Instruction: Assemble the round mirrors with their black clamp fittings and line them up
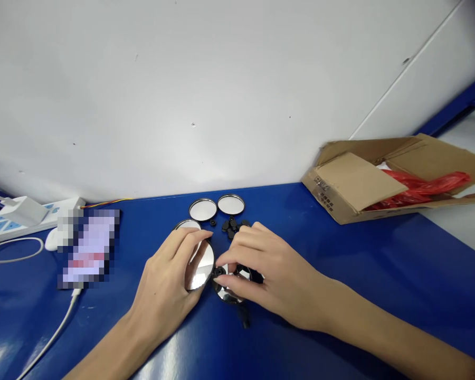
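Observation:
My left hand (166, 269) is closed around the edge of a round mirror (201, 266), its glass tilted up toward me. Thumb and forefinger of my right hand (261, 258) pinch a small black fitting (219, 272) against or close to that mirror's right edge. Partly under my right fingers lies another round piece with a shiny back (227, 295), a black stem (244, 315) beside it. Past my hands, two round mirrors (203, 209) lie face up, and a third mirror (188, 225) is partly hidden by my left fingers. Several small black parts (231, 227) sit in a cluster.
On the left are a white power strip (63, 208) with a charger (22, 212), and a phone (91, 248) on a white cable (59, 330). An open cardboard box (356, 182) with red plastic (423, 184) stands at the right. A white wall (221, 95) backs the blue table (320, 248).

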{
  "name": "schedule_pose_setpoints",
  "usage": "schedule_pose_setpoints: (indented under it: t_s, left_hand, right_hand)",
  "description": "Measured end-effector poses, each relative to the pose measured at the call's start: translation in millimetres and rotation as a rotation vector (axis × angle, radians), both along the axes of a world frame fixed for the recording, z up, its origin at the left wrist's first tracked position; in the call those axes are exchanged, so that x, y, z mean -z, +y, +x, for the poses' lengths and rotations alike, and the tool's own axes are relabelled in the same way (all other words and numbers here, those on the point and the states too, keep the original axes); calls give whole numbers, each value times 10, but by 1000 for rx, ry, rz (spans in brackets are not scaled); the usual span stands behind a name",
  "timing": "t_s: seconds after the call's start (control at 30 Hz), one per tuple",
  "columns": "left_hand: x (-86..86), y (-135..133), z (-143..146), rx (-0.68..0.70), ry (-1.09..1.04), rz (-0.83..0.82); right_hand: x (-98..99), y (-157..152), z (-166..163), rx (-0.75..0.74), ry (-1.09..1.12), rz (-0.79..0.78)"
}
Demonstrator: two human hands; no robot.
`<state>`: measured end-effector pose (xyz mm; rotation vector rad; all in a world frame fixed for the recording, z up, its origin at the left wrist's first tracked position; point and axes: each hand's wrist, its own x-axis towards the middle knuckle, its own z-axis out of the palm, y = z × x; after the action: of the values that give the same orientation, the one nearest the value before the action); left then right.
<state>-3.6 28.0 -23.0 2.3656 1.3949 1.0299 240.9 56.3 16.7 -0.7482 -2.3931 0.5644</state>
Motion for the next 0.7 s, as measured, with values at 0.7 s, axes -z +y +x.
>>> schedule_pose_setpoints:
  t_s: [0.7]
  left_hand:
    - [-14,54,2,-347,-58,100]
  right_hand:
    - [155,667,223,500,-31,20]
